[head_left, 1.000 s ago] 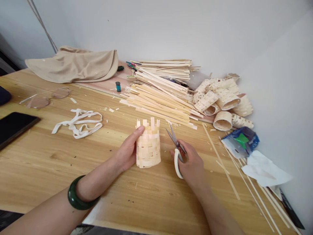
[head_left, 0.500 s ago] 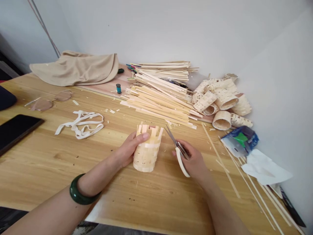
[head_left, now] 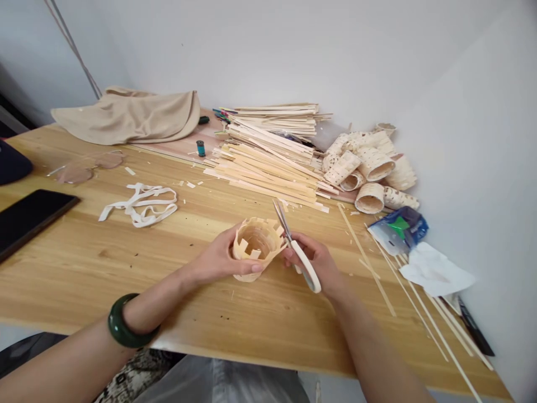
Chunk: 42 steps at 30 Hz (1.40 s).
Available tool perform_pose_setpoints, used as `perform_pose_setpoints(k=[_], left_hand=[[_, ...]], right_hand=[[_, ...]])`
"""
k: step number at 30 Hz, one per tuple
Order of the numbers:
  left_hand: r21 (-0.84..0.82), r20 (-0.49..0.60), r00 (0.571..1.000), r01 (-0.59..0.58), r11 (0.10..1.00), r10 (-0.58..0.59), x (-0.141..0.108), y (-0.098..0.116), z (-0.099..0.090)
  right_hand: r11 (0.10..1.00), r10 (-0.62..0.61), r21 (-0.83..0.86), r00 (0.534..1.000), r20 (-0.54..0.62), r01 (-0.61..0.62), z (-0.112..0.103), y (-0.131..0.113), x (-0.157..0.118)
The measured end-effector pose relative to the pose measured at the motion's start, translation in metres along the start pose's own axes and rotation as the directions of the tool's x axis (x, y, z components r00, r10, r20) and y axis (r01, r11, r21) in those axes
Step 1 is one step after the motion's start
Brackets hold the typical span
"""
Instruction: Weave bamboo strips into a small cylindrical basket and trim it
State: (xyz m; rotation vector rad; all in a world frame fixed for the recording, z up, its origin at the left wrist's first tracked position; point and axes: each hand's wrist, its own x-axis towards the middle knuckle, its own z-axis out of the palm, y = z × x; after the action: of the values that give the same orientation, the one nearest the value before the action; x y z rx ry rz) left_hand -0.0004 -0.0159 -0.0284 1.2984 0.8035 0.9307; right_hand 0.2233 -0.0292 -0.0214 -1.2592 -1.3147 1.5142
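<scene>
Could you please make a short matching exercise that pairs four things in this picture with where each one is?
Things:
1. woven basket
2. scissors
3. green bangle
4. phone

Places:
A. around the left wrist
B. lying flat near the left side of the table
C. in the right hand
D. in the left hand

Right pairs: 1-D, 2-C, 3-A, 4-B
</scene>
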Motion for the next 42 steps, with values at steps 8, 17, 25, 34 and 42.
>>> perform_pose_setpoints(k=[8,17,25,34,42], left_hand=[[-0.271,-0.079,0.977,0.169,0.948,-0.197,-0.044,0.009,-0.008],[0.064,-0.341,0.94,0.045,0.997,-0.02,-0.095,0.024,0.002],[0.414,-0.397,0.904,0.024,0.91,0.157,-0.124,0.026,0.005],[0.685,-0.345,0.831,-0.095,0.722,0.436,-0.134,0.024,0.006],[0.957,-0.04,0.753,-0.161,0.243,0.656,-0.132,0.023,0.012]], right_hand=[[0.98,-0.038,-0.184,0.973,0.226,0.081,0.005,-0.025,-0.023],[0.972,0.129,-0.228,0.937,0.325,-0.055,0.018,-0.029,-0.067],[0.901,0.103,-0.432,0.949,0.298,0.038,0.037,-0.043,-0.08],[0.88,0.152,-0.475,0.948,0.28,0.0,0.025,-0.034,-0.097],[0.896,0.224,-0.433,0.942,0.248,-0.099,0.049,-0.029,-0.099]])
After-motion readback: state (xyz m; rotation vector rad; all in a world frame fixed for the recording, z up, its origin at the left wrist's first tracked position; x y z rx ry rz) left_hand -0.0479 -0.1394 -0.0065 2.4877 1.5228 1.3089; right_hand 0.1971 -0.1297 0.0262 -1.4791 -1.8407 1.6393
